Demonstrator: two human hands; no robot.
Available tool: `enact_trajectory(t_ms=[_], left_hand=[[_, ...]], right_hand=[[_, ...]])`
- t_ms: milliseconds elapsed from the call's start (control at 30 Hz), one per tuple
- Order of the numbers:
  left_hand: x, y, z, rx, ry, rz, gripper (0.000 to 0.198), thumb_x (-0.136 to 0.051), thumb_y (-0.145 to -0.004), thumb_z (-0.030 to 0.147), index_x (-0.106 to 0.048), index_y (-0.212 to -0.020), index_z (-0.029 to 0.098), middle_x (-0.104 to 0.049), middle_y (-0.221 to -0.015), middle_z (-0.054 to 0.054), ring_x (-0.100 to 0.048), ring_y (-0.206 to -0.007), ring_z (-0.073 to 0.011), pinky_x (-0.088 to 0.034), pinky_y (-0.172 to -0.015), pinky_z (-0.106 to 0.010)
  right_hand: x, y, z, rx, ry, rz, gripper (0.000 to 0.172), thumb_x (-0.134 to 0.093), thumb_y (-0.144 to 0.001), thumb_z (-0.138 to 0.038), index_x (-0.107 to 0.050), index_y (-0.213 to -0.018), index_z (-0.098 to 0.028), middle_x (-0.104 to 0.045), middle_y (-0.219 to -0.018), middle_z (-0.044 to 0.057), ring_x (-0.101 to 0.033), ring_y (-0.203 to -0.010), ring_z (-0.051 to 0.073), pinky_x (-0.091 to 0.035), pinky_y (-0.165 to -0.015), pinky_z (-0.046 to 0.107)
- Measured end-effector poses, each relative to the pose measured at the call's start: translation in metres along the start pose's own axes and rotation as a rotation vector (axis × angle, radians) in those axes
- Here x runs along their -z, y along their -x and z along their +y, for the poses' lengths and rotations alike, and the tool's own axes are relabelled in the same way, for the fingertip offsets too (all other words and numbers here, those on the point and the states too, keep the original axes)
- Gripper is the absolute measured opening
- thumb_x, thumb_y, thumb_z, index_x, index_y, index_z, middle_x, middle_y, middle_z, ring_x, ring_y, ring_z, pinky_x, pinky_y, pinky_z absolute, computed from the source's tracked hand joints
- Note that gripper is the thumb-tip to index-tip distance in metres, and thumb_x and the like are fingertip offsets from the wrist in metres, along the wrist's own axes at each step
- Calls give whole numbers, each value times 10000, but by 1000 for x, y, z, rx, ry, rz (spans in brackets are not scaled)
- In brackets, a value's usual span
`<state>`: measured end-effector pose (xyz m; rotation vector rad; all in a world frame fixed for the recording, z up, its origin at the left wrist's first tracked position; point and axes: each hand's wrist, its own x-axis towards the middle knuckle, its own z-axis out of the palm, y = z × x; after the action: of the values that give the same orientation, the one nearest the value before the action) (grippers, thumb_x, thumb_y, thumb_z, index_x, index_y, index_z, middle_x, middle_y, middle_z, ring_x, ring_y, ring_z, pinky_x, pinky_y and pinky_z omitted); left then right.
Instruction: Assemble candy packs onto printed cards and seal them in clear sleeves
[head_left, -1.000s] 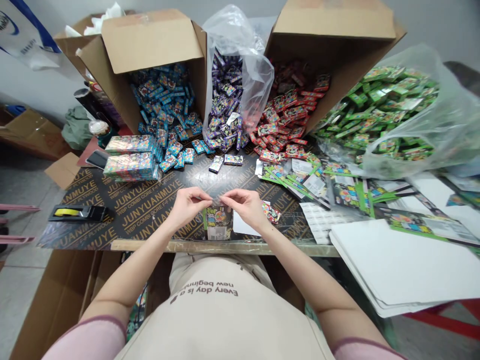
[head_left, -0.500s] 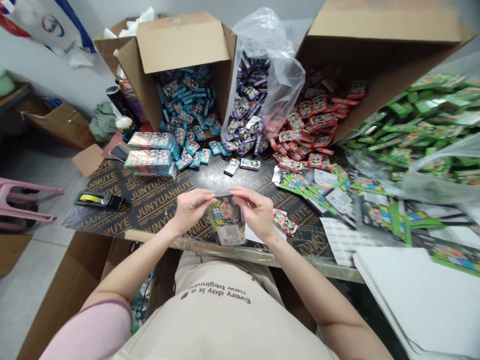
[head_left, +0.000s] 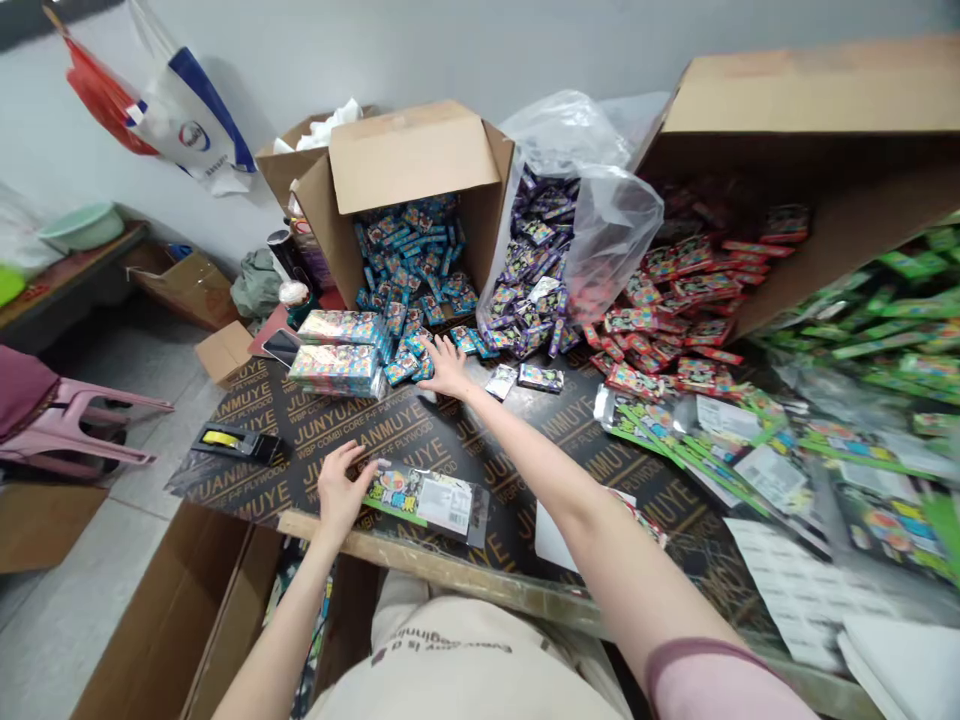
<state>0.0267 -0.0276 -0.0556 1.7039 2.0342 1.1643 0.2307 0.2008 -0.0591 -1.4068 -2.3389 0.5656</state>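
Pale grey wall (head_left: 420, 50) seen behind; grey tiled floor (head_left: 139, 520) shown at left, pink stool (head_left: 79, 408) and low bench (head_left: 75, 265) placed there.

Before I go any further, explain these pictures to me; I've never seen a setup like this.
There is no machine: these are a person's own bare hands. Every picture comes from one camera worn on the head, looking forward and down. The left hand touches one end of a printed clear-plastic pouch lying on the black plywood tabletop. The right hand, fingers spread, is at the small blue packets; I can't tell whether it touches one. Also there: purple packets, red packets and a black tape dispenser.
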Motion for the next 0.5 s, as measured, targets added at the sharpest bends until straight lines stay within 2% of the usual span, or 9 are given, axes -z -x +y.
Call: enact_trajectory(t_ms=[33, 133, 167, 233, 333, 433, 500], left_hand=[[-4, 0, 10, -110, -25, -126, 320, -690, -745, 348, -694, -1023, 189, -662, -1155, -130, -603, -1094, -266, -446, -985, -455], [-25, 3, 45, -451, -59, -646, 578, -749, -697, 361, -579, -1239, 250, -544, -1352, -110, -479, -1270, -276, -335, -1092, -502], [-34, 6, 54, -543, -89, -776, 694, -779, -662, 378, -527, -1297, 259, -484, -1411, -118, -424, -1318, -295, -286, -1114, -531], [-51, 12, 68, -660, -168, -918, 862, -822, -604, 392, -446, -1367, 250, -407, -1458, -156, -358, -1352, -339, -229, -1118, -577], [-64, 13, 77, -706, -247, -938, 868, -810, -623, 355, -417, -1387, 236, -451, -1375, -181, -413, -1278, -355, -296, -1070, -554], [-65, 2, 78, -628, -273, -834, 782, -764, -643, 324, -450, -1354, 238, -490, -1259, -151, -464, -1159, -336, -392, -973, -493], [-64, -8, 80, -540, -268, -754, 770, -745, -629, 328, -458, -1335, 217, -485, -1214, -142, -464, -1111, -327, -420, -928, -471]], right_hand=[[-2, -5, 1, 11, 2, 5, 937, -723, -669, -331, -265, -1481, -237, -365, -1468, 191, -223, -1396, 394, -167, -1064, 610], [-3, 3, 5, 59, -44, 49, 860, -708, -634, -262, -376, -1425, -212, -519, -1287, 163, -408, -1270, 360, -229, -1059, 557], [-1, 13, 8, 86, -87, 72, 851, -714, -622, -256, -396, -1410, -205, -525, -1259, 156, -448, -1229, 342, -272, -1050, 528], [7, 42, 13, 150, -205, 111, 851, -733, -623, -269, -394, -1401, -206, -509, -1260, 143, -485, -1191, 310, -353, -1022, 473], [29, 99, 19, 214, -354, 161, 878, -775, -650, -367, -358, -1412, -238, -505, -1297, 118, -508, -1187, 288, -402, -1009, 448], [54, 153, 18, 217, -385, 222, 930, -795, -636, -477, -338, -1418, -263, -509, -1325, 108, -519, -1190, 294, -414, -1009, 455], [66, 181, 13, 214, -338, 259, 901, -775, -665, -489, -334, -1421, -271, -509, -1325, 110, -512, -1198, 299, -411, -1011, 461]])
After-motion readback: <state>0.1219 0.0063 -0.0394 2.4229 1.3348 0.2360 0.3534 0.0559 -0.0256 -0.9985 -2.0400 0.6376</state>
